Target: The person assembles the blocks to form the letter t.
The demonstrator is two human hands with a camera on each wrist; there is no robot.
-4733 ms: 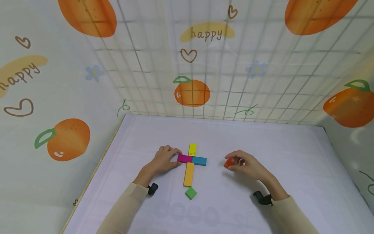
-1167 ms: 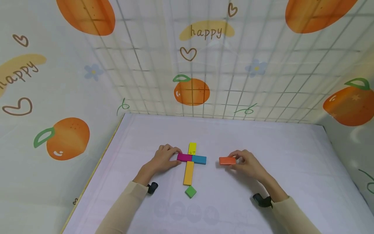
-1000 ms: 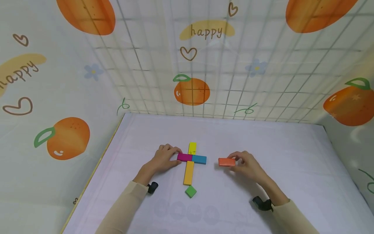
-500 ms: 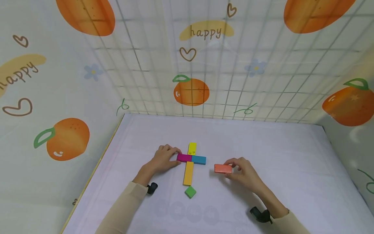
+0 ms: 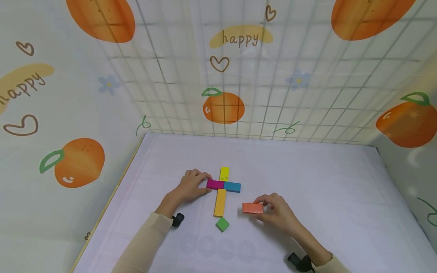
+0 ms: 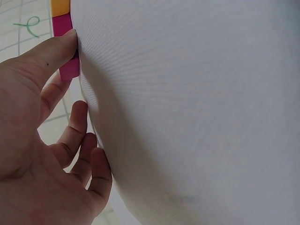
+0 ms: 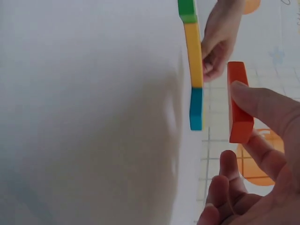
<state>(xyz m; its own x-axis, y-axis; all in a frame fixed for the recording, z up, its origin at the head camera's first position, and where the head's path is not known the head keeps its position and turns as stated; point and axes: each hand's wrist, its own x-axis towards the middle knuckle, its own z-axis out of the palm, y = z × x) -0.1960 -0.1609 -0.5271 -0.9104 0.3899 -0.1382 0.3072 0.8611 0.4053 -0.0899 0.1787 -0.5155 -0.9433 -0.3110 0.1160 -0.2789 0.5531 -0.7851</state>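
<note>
In the head view my left hand (image 5: 191, 187) pinches the left end of a magenta block (image 5: 215, 184), thumb on the near side and a finger on the far side. A blue block (image 5: 232, 187) lies end to end with it. Above their joint stands a short yellow block (image 5: 224, 173); below runs a longer orange-yellow block (image 5: 220, 203). At its lower end lies a green block (image 5: 222, 224), turned like a diamond. My right hand (image 5: 278, 214) holds a red-orange block (image 5: 252, 208) between thumb and finger, over the table right of the orange-yellow block.
The blocks lie on a white-covered table (image 5: 317, 182) with a yellowish left edge. Around it hangs a pale curtain (image 5: 170, 98) printed with oranges, hearts and words, with a wire grid showing at the back. A black camera (image 5: 300, 261) sits on my right wrist.
My right hand has turned the red-orange block level and brought it left and toward me, beside the orange-yellow block. My left hand and the laid blocks stay in place.
</note>
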